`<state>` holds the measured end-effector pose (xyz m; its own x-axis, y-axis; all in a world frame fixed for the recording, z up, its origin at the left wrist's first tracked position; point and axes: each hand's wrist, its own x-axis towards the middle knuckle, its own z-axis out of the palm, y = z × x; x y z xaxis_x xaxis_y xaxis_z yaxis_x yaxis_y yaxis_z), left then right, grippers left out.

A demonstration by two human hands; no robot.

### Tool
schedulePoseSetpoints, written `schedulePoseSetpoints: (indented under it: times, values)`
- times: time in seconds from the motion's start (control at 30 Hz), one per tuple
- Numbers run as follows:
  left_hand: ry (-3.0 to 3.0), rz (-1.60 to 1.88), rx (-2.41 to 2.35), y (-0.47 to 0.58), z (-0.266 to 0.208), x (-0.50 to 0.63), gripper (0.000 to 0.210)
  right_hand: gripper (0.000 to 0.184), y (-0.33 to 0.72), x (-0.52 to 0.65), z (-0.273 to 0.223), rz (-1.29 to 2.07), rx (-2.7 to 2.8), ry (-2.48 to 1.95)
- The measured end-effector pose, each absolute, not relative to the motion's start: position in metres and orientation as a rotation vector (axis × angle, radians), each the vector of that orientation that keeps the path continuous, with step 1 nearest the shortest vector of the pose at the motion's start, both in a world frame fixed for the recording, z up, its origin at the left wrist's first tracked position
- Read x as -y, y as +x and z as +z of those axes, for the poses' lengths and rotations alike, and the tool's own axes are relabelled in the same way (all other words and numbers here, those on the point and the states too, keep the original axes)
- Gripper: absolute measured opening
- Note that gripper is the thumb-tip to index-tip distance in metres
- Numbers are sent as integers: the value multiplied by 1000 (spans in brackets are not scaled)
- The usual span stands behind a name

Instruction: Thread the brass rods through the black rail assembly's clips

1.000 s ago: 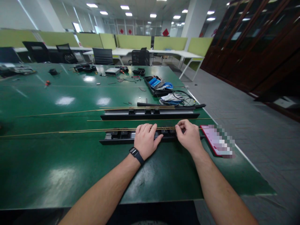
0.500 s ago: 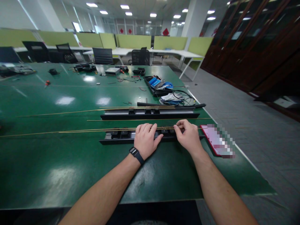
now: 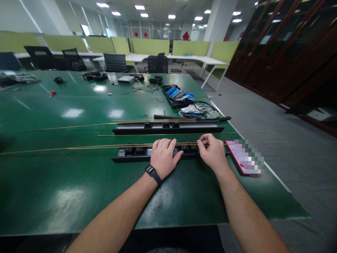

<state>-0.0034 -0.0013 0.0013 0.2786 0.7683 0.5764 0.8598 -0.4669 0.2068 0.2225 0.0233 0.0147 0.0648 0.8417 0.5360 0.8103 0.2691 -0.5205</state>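
On the green desk (image 3: 79, 196), the left hand (image 3: 164, 157) lies flat, fingers spread, pressing the near black rail (image 3: 137, 154). The right hand (image 3: 212, 151) has its grip apparently pinched on the thin brass rod (image 3: 105, 146) running along the rail's top; a second black rail (image 3: 168, 129) lies just behind
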Motion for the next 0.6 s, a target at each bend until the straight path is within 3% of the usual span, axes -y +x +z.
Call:
schedulePoseSetpoints:
  times: [0.6]
  values:
    - [-2388,-959,1557,-2,2,2,44,11,220,-23,11,27,1761,-1444]
